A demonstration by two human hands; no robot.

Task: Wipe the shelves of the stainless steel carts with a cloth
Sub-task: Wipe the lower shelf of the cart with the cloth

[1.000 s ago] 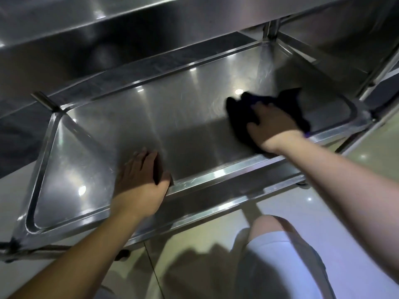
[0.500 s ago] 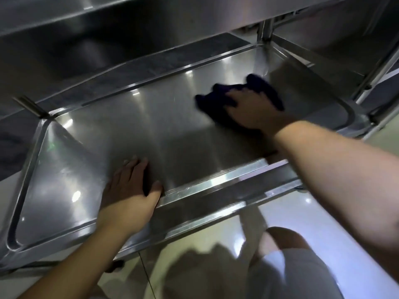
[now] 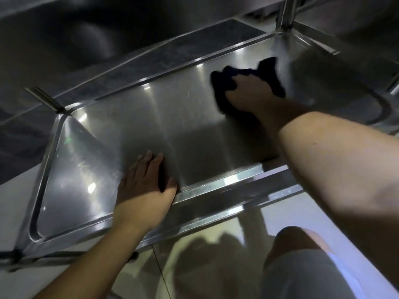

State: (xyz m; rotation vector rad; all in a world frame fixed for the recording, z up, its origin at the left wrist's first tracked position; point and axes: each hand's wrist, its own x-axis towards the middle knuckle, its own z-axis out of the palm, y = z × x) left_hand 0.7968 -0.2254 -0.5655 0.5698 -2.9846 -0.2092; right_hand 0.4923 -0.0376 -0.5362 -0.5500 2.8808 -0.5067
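Observation:
A dark blue cloth [image 3: 271, 71] lies bunched on the lower stainless steel shelf [image 3: 129, 130] of the cart, toward its far right part. My right hand [image 3: 250, 94] is on top of the cloth, its fingers curled into the bunched fabric, pressing it against the metal. My left hand [image 3: 144, 184] rests flat on the shelf just inside the front rim [image 3: 226, 182], fingers straight and together, holding nothing.
The underside of the upper shelf [image 3: 86, 29] hangs low over the work area. Upright cart posts stand at the far right corner [image 3: 286, 11] and far left corner [image 3: 43, 98]. My knee [image 3: 298, 244] is over the glossy tiled floor [image 3: 216, 266] in front of the cart.
My right hand has swept the cloth from the near right of the shelf toward the back and slightly left. My left hand has stayed in place on the shelf.

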